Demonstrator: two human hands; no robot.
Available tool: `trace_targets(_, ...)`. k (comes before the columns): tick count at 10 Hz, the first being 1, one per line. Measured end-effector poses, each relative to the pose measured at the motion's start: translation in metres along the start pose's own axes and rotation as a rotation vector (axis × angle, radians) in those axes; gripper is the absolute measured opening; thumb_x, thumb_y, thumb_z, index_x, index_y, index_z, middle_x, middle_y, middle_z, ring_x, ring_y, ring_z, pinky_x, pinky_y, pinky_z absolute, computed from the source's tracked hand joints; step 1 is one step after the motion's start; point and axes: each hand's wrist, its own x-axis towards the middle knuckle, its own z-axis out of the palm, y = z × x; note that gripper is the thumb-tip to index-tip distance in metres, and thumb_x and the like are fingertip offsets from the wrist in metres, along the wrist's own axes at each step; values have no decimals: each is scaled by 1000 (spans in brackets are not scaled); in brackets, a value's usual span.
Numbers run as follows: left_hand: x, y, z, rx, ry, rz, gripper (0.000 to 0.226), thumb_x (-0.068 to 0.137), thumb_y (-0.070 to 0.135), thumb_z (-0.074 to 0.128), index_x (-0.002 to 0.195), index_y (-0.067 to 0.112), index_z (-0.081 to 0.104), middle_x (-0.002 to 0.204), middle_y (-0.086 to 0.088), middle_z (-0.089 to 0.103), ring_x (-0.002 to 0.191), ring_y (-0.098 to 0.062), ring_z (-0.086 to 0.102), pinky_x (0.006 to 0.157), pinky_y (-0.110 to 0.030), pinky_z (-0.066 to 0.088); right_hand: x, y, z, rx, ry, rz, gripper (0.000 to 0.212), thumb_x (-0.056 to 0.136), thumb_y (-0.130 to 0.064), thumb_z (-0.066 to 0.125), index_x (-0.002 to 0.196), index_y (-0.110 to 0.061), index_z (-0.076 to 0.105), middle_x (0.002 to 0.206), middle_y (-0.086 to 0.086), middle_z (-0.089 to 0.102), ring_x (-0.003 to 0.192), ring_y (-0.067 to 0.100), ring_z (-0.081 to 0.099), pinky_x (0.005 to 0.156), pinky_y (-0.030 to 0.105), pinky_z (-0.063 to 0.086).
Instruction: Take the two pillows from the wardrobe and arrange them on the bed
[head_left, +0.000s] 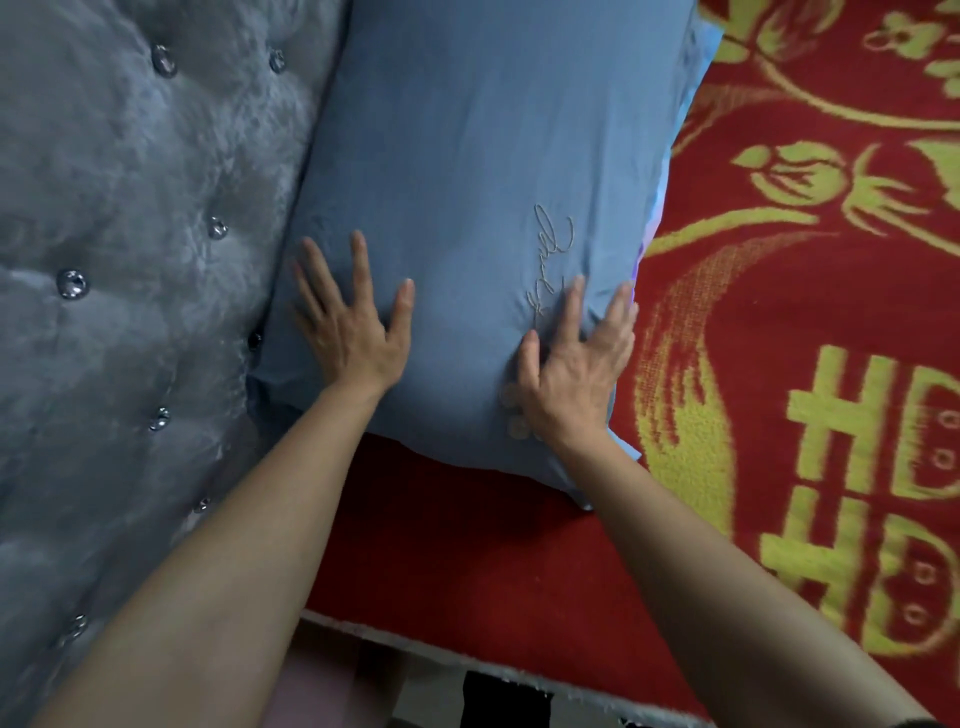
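Both grips released: left hand (349, 332), right hand (571, 374) flat on pillow (483, 156), top cropped.

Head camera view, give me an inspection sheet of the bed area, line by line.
Surface: red blanket with yellow pattern covers the bed.
Job's things: one blue pillow lies flat on the blanket, against the grey tufted headboard; no second pillow in view.
Clutter: nothing seen.
Grippers: left hand and right hand press flat on the pillow's near end, fingers spread, gripping nothing.
Cables: nothing seen.
Surroundings: floor strip below the bed edge, too dark to read.
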Motion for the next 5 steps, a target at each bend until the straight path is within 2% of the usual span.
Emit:
trace_targets(1, -27, -3, 14, 93, -62, 67, 75, 90, 72, 20, 154, 33, 15, 162, -18, 8, 148, -39, 8, 112, -68, 7, 5, 7, 8, -136, -81, -255, 72, 95, -61, 37, 157, -29, 21, 165, 18, 5, 150, 47, 1, 120, 61, 7)
trace_targets(2, -33, -4, 19, 140, -105, 81, 74, 91, 72, 19, 154, 33, 11, 162, -17, 6, 149, -38, 5, 112, -69, 4, -4, 36, 15, -207, -163, -307, 77, 92, -70, 31, 157, -31, 15, 166, 11, 4, 151, 45, 1, 120, 61, 10)
trace_targets(3, -36, 3, 11, 134, -128, 70, 73, 93, 70, 17, 154, 33, 6, 162, -17, 3, 149, -37, 1, 113, -66, 1, -24, 60, 4, -217, -248, -272, 80, 92, -72, 29, 158, -29, 10, 167, 11, 1, 151, 43, 0, 120, 59, 15)
trace_targets(4, -51, 14, -5, 145, -214, 29, 72, 95, 64, 15, 155, 27, 4, 162, -18, -1, 149, -37, -3, 117, -64, 2, -27, 62, -21, -275, -378, -260, 82, 92, -74, 24, 158, -30, 3, 167, 8, -5, 151, 42, 1, 120, 56, 16)
trace_targets(5, -66, 19, -31, 131, -363, 2, 73, 96, 62, 17, 155, 22, 4, 163, -17, -5, 149, -33, -9, 118, -60, 3, -12, 53, -59, -324, -509, -346, 78, 93, -71, 23, 158, -31, 4, 167, 8, -5, 151, 40, 6, 119, 54, 17)
